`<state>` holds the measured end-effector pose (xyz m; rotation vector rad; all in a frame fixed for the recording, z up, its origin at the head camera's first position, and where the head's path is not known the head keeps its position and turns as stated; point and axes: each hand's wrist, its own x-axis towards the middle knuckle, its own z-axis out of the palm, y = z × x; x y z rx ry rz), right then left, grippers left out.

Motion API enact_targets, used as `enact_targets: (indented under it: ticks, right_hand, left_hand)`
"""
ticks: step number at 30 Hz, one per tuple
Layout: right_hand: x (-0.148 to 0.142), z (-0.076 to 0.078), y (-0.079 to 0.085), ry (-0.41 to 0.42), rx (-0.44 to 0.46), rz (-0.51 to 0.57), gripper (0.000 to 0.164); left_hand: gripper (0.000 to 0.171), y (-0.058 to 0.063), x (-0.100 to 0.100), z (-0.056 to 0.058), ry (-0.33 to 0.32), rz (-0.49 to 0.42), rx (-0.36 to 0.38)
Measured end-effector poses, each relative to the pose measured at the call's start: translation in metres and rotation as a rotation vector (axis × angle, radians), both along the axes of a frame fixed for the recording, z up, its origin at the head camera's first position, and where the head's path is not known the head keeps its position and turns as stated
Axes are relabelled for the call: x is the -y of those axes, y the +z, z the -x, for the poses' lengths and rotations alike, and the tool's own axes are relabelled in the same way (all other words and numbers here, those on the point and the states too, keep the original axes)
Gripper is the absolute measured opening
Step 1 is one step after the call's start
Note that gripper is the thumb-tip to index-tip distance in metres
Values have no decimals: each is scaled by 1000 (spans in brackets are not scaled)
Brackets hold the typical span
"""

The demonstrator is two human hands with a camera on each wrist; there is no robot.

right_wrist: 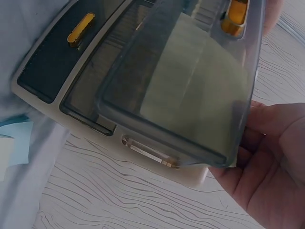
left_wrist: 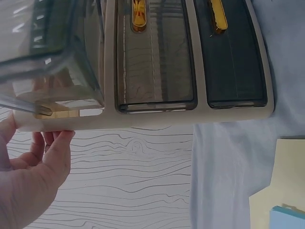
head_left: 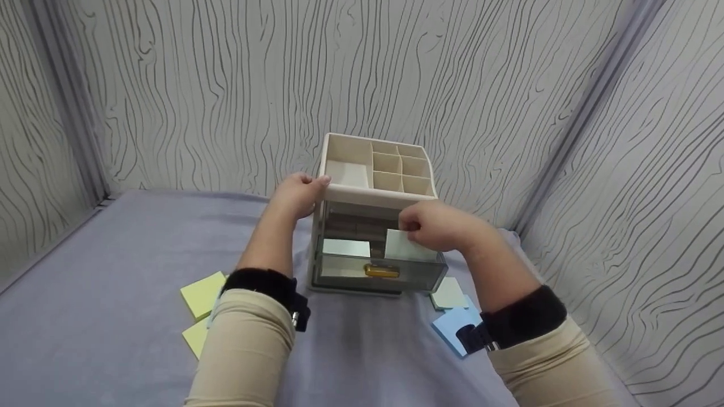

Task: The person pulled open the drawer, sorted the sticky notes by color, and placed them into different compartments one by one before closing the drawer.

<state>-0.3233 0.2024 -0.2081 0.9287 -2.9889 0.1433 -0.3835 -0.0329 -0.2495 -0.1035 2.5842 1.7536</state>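
Pale green pad (head_left: 397,244): head view, pinched in the right hand (head_left: 438,225), partly inside the open top drawer (head_left: 416,275).
Organizer (head_left: 367,194): left edge gripped by the left hand (head_left: 298,195).
Organizer edge: left wrist view, fingers at it.
Clear drawer: right wrist view, pad showing through.

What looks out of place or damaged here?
No spill or damage visible. Just untidy: yellow pads left of the organizer, and blue and pale green pads to its right, lie at mismatched angles, not squared up.
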Motion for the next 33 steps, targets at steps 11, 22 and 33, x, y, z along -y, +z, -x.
enact_targets:
  ticks: [11,22,33]
  right_hand:
    - [9,2,-8,-124,5,-54,11]
    - [9,8,-20,-65,-131,-85,14]
    - [20,16,-33,-124,-76,-233,11]
  left_hand:
    - [50,-1,-1,1,9,18,-6]
    - [50,0,-1,-1,8,14,-3]
    - [46,-1,-1,-1,4,-21,-3]
